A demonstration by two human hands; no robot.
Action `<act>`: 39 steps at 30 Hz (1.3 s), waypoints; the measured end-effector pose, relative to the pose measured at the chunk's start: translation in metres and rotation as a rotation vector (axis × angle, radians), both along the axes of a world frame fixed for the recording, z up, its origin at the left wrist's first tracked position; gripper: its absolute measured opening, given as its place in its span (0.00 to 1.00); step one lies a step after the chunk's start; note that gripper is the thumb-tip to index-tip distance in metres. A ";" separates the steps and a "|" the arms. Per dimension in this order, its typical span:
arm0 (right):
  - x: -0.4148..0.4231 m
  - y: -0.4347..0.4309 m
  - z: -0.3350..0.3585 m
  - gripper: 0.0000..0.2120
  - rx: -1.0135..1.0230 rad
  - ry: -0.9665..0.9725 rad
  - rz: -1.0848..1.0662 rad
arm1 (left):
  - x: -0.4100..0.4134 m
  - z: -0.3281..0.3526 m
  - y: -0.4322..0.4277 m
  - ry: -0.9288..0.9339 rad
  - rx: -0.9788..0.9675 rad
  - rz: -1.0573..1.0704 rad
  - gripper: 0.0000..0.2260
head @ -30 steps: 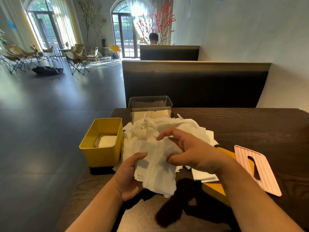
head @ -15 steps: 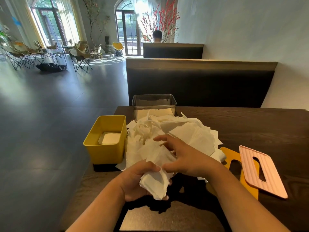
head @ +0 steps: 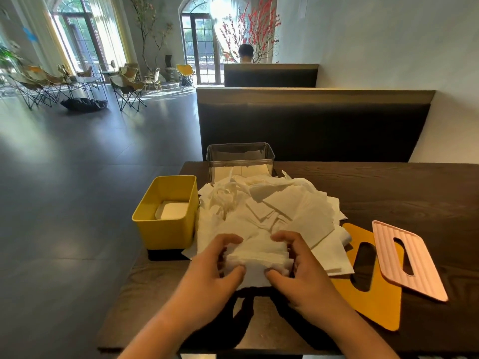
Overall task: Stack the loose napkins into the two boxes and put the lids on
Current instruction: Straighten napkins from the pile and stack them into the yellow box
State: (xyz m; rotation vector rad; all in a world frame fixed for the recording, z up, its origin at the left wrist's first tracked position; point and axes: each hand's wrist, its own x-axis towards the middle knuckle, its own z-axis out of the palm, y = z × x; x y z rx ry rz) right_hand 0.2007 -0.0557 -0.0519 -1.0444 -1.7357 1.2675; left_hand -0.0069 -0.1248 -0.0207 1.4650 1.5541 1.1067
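Note:
A heap of loose white napkins (head: pixel 280 208) covers the middle of the dark wooden table (head: pixel 388 193). At its near edge my left hand (head: pixel 215 270) and my right hand (head: pixel 298 270) grip a small folded bundle of napkins (head: pixel 255 260) from both sides, thumbs on the near edge and fingers curled over the top. A yellow box (head: pixel 166 229) stands open at the left with a few napkins at its bottom. A clear box (head: pixel 239 154) with some napkins inside stands behind the heap. An orange lid (head: pixel 373 307) and a pink slotted lid (head: pixel 420 270) lie at the right.
The table's left edge drops off right beside the yellow box to the grey floor. A dark booth backrest (head: pixel 311 125) stands behind the table. A person's head (head: pixel 245 51) shows above the far booth. Folding chairs (head: pixel 127 86) stand far left.
The limp napkin hanging from both hands has been gathered into a compact folded bundle. Both hands now squeeze it from its two sides, lower and nearer the table.

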 end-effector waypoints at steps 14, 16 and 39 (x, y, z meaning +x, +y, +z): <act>-0.014 -0.013 -0.007 0.39 0.097 -0.130 -0.011 | 0.031 -0.027 -0.003 -0.255 0.063 0.038 0.38; -0.017 -0.014 -0.007 0.40 0.128 -0.189 0.019 | 0.030 -0.027 -0.003 -0.234 0.044 0.017 0.39; -0.015 -0.009 -0.010 0.34 0.083 -0.178 -0.036 | 0.021 -0.024 0.008 -0.020 -0.035 -0.090 0.38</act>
